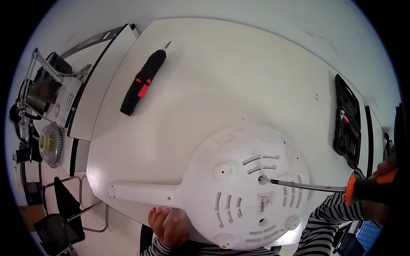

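A white round plastic housing (245, 160) with a long flat handle lies on the table, its vented underside facing up. Slots, round feet, screw holes and a small label (265, 202) mark this underside. My right hand (380, 187), partly cut off by dark shadow at the right rim, is closed around the orange and black grip of a screwdriver (316, 186). The metal shaft runs leftward, and its tip sits at a recessed screw hole. My left hand (166, 228) is at the near side of the handle, fingers apart and bent; whether they touch it I cannot tell.
A black and red cordless screwdriver (144, 82) lies at the table's (205, 85) far left. An open black tool case (347, 121) rests at the right edge. Beyond the left edge are a side desk with a lamp arm, a caged round heater or fan (51, 145) and a chair (64, 217).
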